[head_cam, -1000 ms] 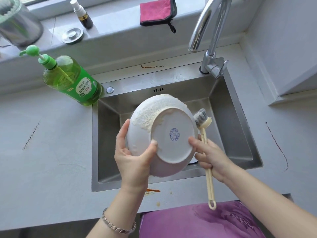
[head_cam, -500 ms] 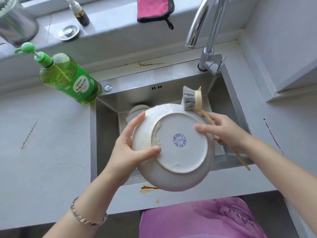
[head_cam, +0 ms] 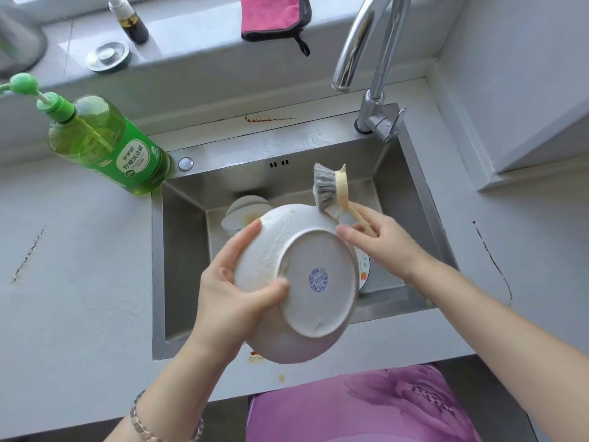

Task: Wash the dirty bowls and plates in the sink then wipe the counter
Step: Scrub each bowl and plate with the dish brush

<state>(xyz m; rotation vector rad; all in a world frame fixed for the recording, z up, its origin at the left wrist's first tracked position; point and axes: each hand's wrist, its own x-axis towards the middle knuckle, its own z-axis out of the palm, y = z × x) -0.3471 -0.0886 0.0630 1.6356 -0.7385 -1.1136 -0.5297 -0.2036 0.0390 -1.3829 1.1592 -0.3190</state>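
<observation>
A grey tabletop (head_cam: 79, 298) surrounds a steel sink (head_cam: 185, 282) at centre frame, with a faucet (head_cam: 366, 36) at upper right and a green bottle (head_cam: 108, 145) at upper left. The left hand (head_cam: 232, 298) grips an upturned bowl (head_cam: 312, 275) over the sink's near edge, thumb on its base. The right hand (head_cam: 382, 247), just right of the bowl, holds a brush (head_cam: 328, 189) with its bristles at the bowl's upper rim. Dishes (head_cam: 245, 208) lie behind the bowl.

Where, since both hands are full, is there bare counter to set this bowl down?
Widest bare patch: the counter left of the sink, between the dish soap bottle and the front edge. Another strip lies right of the sink, toward the wall. The sink itself holds other dishes.
</observation>
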